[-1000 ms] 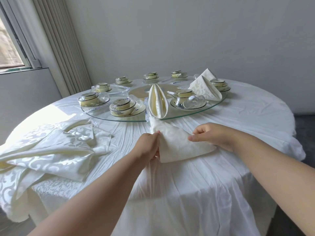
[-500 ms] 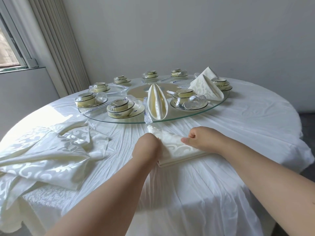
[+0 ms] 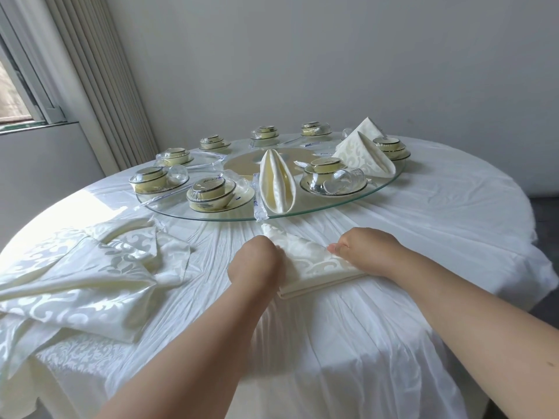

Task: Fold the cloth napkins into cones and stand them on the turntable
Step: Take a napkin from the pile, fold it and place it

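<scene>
My left hand [image 3: 255,263] sits curled w/ knuckles down on the near-left corner of the cream damask cloth napkin [image 3: 314,264], which lies folded flat on the white tablecloth [image 3: 393,225], just in front of the round glass turntable [image 3: 375,189]. Left fingers are tucked out of sight under the hand, so can't tell for sure if they pinch the edge or just press it. My right hand [image 3: 367,252] is curled too, fingertips [image 3: 332,247] nipping the napkin's upper fold on the right side.

Vs. a sec ago: napkin was a taller, looser triangle w/ its point up toward the glass; now it's flatter and narrower, a low wedge w/ a thick layered edge facing me. Both hands have come closer over it. So prob. one more fold is done, cone not rolled yet.

Already on the turntable: an upright pale-yellow folded napkin [image 3: 276,184] near the front rim, plus two cream cone napkins [image 3: 363,154] at the right. Wrapped bowl-and-plate sets [image 3: 211,193] ring the glass. A heap of unfolded cream damask napkins [image 3: 81,267] waits at my left, so plenty still to do.
</scene>
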Tool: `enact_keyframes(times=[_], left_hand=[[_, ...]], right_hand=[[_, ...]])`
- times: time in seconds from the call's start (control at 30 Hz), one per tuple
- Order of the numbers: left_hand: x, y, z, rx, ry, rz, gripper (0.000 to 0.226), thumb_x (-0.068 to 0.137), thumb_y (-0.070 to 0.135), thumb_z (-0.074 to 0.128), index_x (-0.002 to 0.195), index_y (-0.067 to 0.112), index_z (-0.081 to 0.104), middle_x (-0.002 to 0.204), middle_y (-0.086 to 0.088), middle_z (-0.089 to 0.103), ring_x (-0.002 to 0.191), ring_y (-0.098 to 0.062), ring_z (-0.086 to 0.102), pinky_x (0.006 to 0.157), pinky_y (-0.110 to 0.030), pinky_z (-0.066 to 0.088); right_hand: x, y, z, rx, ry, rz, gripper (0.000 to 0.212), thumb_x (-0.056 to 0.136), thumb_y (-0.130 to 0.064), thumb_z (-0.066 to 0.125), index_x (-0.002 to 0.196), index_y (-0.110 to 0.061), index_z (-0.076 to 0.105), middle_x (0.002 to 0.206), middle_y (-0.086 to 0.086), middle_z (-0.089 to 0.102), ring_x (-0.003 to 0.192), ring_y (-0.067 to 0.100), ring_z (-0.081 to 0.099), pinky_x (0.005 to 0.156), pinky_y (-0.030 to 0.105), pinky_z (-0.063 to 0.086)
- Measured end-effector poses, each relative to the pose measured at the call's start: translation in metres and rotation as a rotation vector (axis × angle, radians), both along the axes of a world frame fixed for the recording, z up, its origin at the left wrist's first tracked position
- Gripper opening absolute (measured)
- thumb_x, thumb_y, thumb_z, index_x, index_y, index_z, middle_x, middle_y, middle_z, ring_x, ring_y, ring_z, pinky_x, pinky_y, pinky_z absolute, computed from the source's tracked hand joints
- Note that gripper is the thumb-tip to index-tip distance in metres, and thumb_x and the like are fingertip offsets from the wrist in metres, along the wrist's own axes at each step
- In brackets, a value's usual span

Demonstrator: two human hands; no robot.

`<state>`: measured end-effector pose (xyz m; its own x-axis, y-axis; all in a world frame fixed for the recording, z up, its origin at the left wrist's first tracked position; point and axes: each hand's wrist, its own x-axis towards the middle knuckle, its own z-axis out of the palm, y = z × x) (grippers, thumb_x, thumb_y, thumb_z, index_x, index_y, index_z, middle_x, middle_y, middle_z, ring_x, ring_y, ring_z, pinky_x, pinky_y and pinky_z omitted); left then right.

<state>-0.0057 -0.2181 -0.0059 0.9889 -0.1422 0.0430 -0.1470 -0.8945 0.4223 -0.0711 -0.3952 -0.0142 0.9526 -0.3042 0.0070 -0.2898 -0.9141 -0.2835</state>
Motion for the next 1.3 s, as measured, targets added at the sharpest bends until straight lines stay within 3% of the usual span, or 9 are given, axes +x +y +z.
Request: enact_keyframes(times=[0.2,0.3,0.53,0.63,0.77,0.9,1.0,1.13,1.3], left_hand=[[-0.003,0.011,-0.006,0.095,-0.589,-0.444,0.023,0.097,0.030,0.037,0.102,0.020,0.058,0.106,0.003,0.057,0.108,-0.022,0.051,0.084,-0.033,0.035],[0.005,0.012,-0.017,0.191,-0.267,-0.600,0.044,0.101,0.043,0.027,0.136,0.024,0.046,0.145,0.006,0.041,0.142,-0.014,0.025,0.116,-0.045,0.009],[0.008,0.010,-0.027,0.343,-0.047,-0.588,0.081,0.088,0.073,0.016,0.153,0.026,0.005,0.161,0.005,0.000,0.147,-0.009,-0.008,0.116,-0.049,-0.012],[0.006,0.009,-0.026,0.383,-0.063,-0.590,0.086,0.085,0.076,0.016,0.154,0.026,0.002,0.161,0.004,-0.002,0.147,-0.009,-0.010,0.116,-0.049,-0.012],[0.011,0.009,-0.031,0.390,-0.094,-0.598,0.091,0.081,0.080,0.013,0.154,0.027,0.000,0.161,0.004,-0.002,0.147,-0.012,-0.009,0.116,-0.051,-0.010],[0.016,0.010,-0.037,0.391,-0.120,-0.624,0.089,0.081,0.080,0.013,0.153,0.030,-0.005,0.161,0.006,-0.005,0.147,-0.013,-0.009,0.116,-0.053,-0.008],[0.017,0.009,-0.037,0.375,-0.103,-0.632,0.092,0.077,0.083,0.011,0.152,0.032,-0.005,0.161,0.006,-0.005,0.147,-0.013,-0.009,0.116,-0.052,-0.008],[0.017,0.011,-0.037,0.380,-0.087,-0.639,0.090,0.081,0.080,0.013,0.153,0.028,-0.004,0.161,0.004,-0.005,0.147,-0.011,-0.012,0.117,-0.049,-0.009],[0.020,0.016,-0.029,0.364,-0.048,-0.670,0.088,0.086,0.075,0.017,0.153,0.021,-0.001,0.161,0.004,-0.006,0.146,-0.009,-0.012,0.118,-0.044,-0.009]], right_hand=[[0.005,0.003,0.001,-0.054,0.035,-0.002,0.050,0.098,-0.053,0.037,0.064,-0.018,0.043,0.066,-0.002,0.049,0.066,0.018,0.048,0.055,0.028,0.030],[0.007,0.003,0.001,-0.050,0.042,-0.023,0.050,0.097,-0.054,0.037,0.063,-0.018,0.043,0.065,-0.002,0.050,0.064,0.017,0.047,0.056,0.027,0.031],[0.003,0.009,0.016,-0.203,0.102,-0.147,0.053,0.095,-0.061,0.032,0.073,-0.017,0.051,0.081,-0.001,0.058,0.079,0.022,0.054,0.062,0.028,0.036],[0.001,0.022,0.038,-0.326,-0.177,-0.132,0.060,0.096,-0.061,0.018,0.078,-0.016,0.053,0.090,0.005,0.060,0.093,0.028,0.057,0.070,0.034,0.041],[0.009,0.063,0.037,0.668,-0.411,0.248,0.086,0.080,-0.078,0.012,0.123,-0.019,0.059,0.126,0.002,0.060,0.121,0.011,0.051,0.100,0.027,0.037],[0.011,0.074,0.005,0.866,-0.101,0.318,0.101,0.065,-0.085,0.014,0.149,-0.030,0.028,0.150,-0.015,0.032,0.127,-0.007,0.024,0.110,0.025,0.023],[0.003,0.061,0.000,0.778,-0.017,0.313,0.094,0.071,-0.082,0.017,0.151,-0.031,0.020,0.151,-0.022,0.021,0.137,-0.005,0.015,0.119,0.037,0.017],[-0.003,0.049,-0.010,0.254,0.075,0.322,0.063,0.097,-0.052,0.006,0.153,-0.023,0.002,0.160,-0.011,0.001,0.144,-0.002,0.000,0.117,0.020,-0.006],[-0.019,0.034,-0.012,0.072,0.130,0.356,0.103,0.067,-0.081,-0.013,0.152,-0.025,-0.003,0.158,-0.016,-0.009,0.140,-0.008,-0.012,0.116,0.020,-0.008]])
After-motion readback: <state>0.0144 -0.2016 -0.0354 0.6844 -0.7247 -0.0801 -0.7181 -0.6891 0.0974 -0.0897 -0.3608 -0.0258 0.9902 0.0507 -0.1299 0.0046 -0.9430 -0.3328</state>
